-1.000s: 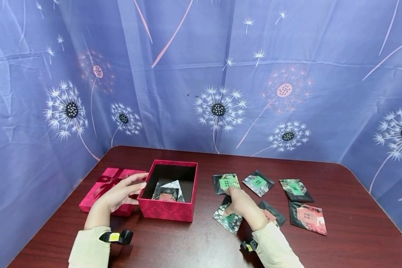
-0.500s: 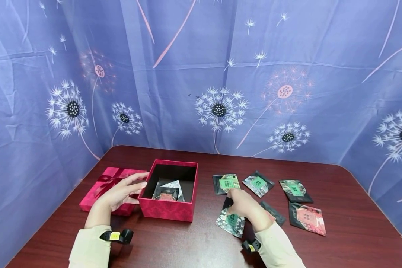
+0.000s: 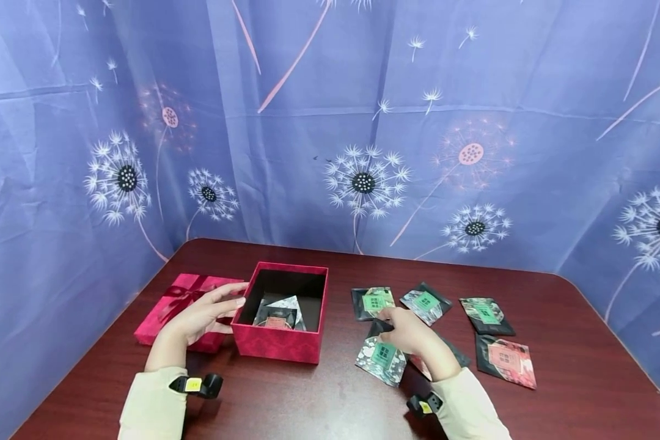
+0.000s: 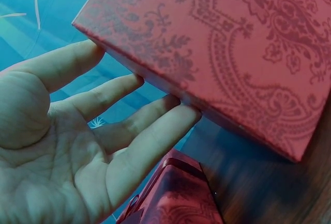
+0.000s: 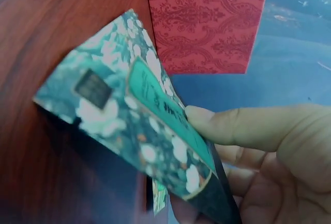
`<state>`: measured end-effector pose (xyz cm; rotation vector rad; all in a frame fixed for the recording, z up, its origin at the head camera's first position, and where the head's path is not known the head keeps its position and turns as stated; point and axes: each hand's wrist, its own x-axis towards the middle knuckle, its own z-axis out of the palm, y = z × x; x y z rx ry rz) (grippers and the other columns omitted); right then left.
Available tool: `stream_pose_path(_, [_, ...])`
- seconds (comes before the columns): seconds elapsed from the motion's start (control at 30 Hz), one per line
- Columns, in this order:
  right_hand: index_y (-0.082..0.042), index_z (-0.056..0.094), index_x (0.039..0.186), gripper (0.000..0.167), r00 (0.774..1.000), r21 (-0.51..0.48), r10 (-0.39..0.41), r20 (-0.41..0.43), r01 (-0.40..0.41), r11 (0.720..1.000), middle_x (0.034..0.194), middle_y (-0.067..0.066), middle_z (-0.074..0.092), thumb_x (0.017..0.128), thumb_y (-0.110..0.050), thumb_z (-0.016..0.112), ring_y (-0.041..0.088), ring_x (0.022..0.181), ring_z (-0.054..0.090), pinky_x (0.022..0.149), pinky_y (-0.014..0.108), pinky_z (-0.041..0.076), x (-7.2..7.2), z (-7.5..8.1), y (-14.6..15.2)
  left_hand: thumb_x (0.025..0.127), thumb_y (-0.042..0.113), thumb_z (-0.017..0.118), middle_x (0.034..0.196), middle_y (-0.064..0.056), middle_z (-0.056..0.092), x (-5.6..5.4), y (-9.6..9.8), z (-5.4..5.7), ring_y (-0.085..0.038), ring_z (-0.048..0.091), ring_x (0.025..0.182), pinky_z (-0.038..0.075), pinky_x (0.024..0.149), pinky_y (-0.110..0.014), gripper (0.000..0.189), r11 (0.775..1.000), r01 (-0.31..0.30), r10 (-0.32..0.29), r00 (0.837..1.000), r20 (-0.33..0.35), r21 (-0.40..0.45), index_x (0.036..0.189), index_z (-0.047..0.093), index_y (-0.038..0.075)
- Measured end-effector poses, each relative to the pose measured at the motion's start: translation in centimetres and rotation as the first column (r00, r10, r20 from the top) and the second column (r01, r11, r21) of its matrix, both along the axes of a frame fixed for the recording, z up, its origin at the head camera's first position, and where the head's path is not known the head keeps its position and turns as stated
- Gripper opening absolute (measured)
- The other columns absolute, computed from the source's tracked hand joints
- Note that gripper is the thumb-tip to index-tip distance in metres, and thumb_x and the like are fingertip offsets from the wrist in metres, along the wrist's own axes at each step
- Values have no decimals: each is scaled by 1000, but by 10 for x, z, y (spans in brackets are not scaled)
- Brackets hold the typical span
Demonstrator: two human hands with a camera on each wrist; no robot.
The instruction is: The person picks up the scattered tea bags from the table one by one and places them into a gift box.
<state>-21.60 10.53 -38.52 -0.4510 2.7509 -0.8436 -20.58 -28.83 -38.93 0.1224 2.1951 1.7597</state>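
Observation:
Between thumb and fingers my right hand [image 3: 412, 333] pinches a flat sachet [image 3: 382, 357] by its black end. The sachet has a white-flowered print and a green label, and it tilts up from the table in the right wrist view. My left hand [image 3: 200, 318] touches the side of a red patterned box [image 3: 277, 346] with straight, spread fingertips [image 4: 186, 114]. The box stands without its lid; inside its black interior lie sachets, one with a pink label [image 3: 277, 322] and one pale [image 3: 293, 305].
The red lid [image 3: 170, 305] with its ribbon bow lies left of the box, partly behind my left hand. Right of the box lie several more sachets, among them a green-labelled one [image 3: 426, 302] and a pink-labelled one [image 3: 507, 360]. A blue dandelion-print curtain [image 3: 308, 153] hangs behind the table.
My right hand has lifted the white-flowered sachet's black end and shifted slightly right with it, showing more of its label. My left hand stays at the box.

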Motion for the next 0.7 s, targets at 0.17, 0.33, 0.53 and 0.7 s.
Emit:
stream_pose_path(0.17, [7,60,115,37,998,-34,61,23,-60,998,117,22,62,81,-4,71,41,110,57,87,49,50,-2,2,8,94,27,55,147,-29,27,-1,0,-1,-43,43,125,52,89,-50,68,1000,6,-6,1000,0,8,149,23,5])
stream_pose_path(0.33, [9,61,108,35,986,-67,166,1,-166,984,107,21,64,78,-4,74,37,100,61,81,45,52,-10,0,17,95,27,55,147,-29,28,-1,-1,-1,-43,43,125,52,89,-50,67,1000,6,-6,1000,-1,5,149,23,5])
stream_pose_path(0.53, [7,61,109,36,982,-119,181,55,-174,978,108,21,64,79,-7,74,38,103,59,81,45,52,-12,-2,26,94,27,55,148,-29,27,-1,-1,-1,-44,42,126,52,89,-50,68,1000,-2,2,1000,3,6,149,23,5])
stream_pose_path(0.7, [8,60,105,34,979,-194,186,79,-168,966,101,17,64,78,-8,75,29,95,60,76,39,52,-13,-1,34,94,27,56,148,-28,27,-2,0,-3,-46,40,128,52,88,-49,67,1000,-17,17,1000,11,9,149,24,5])
